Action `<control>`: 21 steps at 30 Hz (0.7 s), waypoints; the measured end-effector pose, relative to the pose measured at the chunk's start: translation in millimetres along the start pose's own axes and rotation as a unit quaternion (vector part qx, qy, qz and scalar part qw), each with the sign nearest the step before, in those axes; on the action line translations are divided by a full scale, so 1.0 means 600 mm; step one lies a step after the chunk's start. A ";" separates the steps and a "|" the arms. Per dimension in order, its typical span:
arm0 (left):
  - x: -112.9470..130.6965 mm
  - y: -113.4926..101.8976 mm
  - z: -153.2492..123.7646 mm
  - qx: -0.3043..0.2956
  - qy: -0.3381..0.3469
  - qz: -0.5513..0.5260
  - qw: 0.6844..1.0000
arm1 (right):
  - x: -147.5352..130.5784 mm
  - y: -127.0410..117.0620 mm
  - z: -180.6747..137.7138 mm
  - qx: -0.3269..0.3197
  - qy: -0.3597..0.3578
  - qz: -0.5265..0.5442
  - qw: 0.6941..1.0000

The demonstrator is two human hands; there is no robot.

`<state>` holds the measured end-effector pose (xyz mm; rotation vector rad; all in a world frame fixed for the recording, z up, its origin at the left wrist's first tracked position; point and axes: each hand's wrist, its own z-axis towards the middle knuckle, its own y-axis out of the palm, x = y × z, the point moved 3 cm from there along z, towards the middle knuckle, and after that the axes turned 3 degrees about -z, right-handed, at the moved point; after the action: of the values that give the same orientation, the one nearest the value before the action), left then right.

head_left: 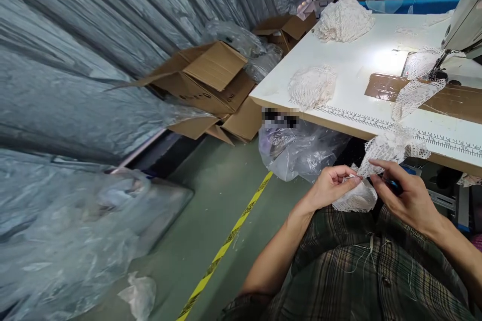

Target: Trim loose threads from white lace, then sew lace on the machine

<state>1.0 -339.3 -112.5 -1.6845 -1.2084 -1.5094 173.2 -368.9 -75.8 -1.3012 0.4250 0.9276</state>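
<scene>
White lace (389, 146), judged soft, light and easily snagged, was pinched at its edge, the safest hold, by the closed fingers of the left hand (331, 186) and right hand (408, 199), over the lap below the sewing table (361, 67).

Green floor (211, 195) with yellow line (226, 246) — plastic-sheeted wall (94, 35), white table (376, 55)

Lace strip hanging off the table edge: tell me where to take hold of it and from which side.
Pinch the lace strip across its width just below the table edge, coming from the near side. There it hangs free and bunched. Above, it lies flat toward the machine, and its lower end is pinched in the left hand, with the right hand at it.
</scene>
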 end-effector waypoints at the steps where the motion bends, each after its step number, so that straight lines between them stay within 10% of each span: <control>1: 0.000 0.001 0.001 -0.004 0.001 -0.003 1.000 | -0.002 0.001 0.010 -0.029 -0.015 -0.022 0.999; 6: 0.002 0.000 0.005 -0.005 0.020 0.001 1.000 | 0.003 0.012 0.042 -0.145 -0.032 -0.106 0.983; 21: -0.014 -0.008 0.002 0.017 0.015 -0.032 0.999 | 0.002 0.016 0.025 -0.050 0.024 0.008 0.998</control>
<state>-2.6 -338.2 -121.8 -1.6099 -1.2758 -1.5382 163.2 -354.2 -78.8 -1.4145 0.4317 0.9432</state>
